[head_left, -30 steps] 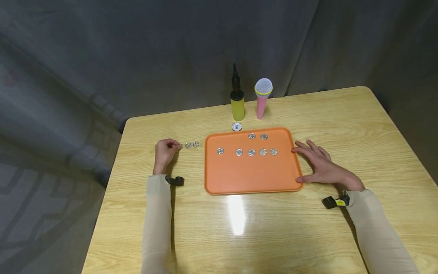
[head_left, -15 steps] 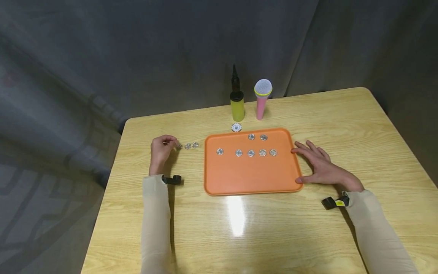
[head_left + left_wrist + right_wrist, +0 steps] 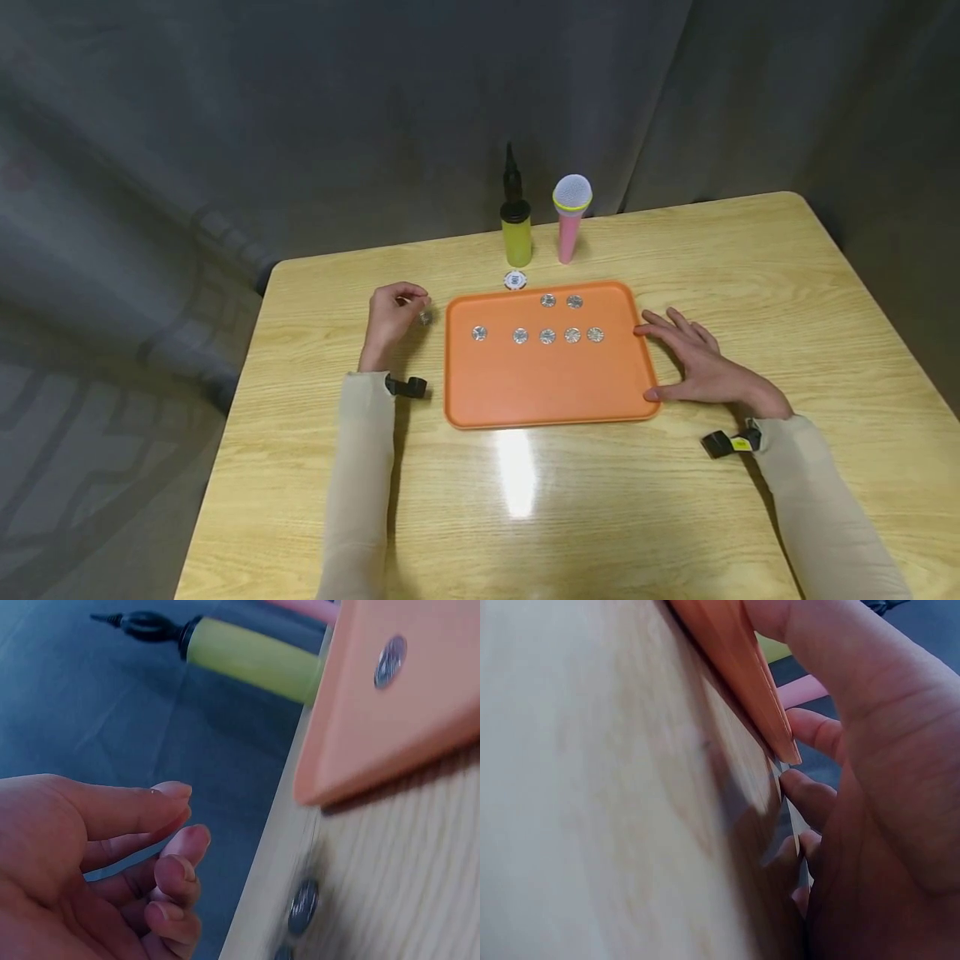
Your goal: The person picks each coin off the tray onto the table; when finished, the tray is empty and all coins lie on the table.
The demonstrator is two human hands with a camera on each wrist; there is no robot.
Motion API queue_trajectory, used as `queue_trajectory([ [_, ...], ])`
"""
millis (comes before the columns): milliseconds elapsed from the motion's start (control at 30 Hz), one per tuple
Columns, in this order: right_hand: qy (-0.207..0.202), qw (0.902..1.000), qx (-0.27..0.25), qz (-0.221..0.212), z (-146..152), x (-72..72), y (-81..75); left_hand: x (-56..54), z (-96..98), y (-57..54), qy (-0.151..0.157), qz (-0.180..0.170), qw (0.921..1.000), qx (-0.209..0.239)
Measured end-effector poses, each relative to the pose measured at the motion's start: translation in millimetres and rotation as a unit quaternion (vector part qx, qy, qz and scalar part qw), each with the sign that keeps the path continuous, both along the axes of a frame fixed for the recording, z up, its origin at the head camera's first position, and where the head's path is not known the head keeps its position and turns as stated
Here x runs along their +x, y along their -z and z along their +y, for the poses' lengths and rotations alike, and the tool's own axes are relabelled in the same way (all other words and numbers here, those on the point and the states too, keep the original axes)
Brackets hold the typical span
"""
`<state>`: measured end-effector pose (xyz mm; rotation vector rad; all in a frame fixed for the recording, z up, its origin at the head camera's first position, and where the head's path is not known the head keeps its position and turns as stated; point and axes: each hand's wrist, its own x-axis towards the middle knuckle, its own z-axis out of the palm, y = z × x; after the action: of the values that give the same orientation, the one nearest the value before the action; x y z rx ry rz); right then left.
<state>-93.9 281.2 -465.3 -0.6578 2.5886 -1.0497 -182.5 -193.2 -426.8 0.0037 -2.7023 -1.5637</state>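
Observation:
My left hand (image 3: 390,321) hovers by a small shiny silver disc (image 3: 426,317) left of the orange tray. In the left wrist view its fingers are loosely bent, thumb close to index finger, and nothing shows between them. Two silver discs lie on the table there, the nearer one (image 3: 304,906) whole and the other cut off by the frame. More of this row is hidden by the hand in the head view. My right hand (image 3: 693,358) touches the right rim of the orange tray (image 3: 555,392) with spread thumb and index finger.
Several silver discs lie on the tray, one (image 3: 479,333) set apart at left. Behind it are a white poker chip (image 3: 515,280), an upright yellow hand pump (image 3: 517,242) with black nozzle, and a pink toy microphone (image 3: 570,225). A dark curtain (image 3: 375,125) hangs behind the table.
My left hand first drew slightly left from the row of discs, then moved right and a little away from me, now covering part of the row. My right hand stays on the tray rim.

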Motion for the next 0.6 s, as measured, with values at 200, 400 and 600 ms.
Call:
queue_trajectory([
  [200,0.002,1.0,-0.003,0.003,-0.9,0.0,-1.4,-3.4,20.6,-3.0,0.014,0.005,0.9999,0.002],
  [400,0.002,1.0,-0.005,0.001,-0.3,-0.1,0.1,-7.4,38.7,-4.2,0.035,0.02,0.9989,-0.024],
  [600,0.0,1.0,-0.008,0.004,-0.1,-0.1,0.8,-9.5,58.9,-6.9,0.062,0.018,0.9968,-0.048],
])
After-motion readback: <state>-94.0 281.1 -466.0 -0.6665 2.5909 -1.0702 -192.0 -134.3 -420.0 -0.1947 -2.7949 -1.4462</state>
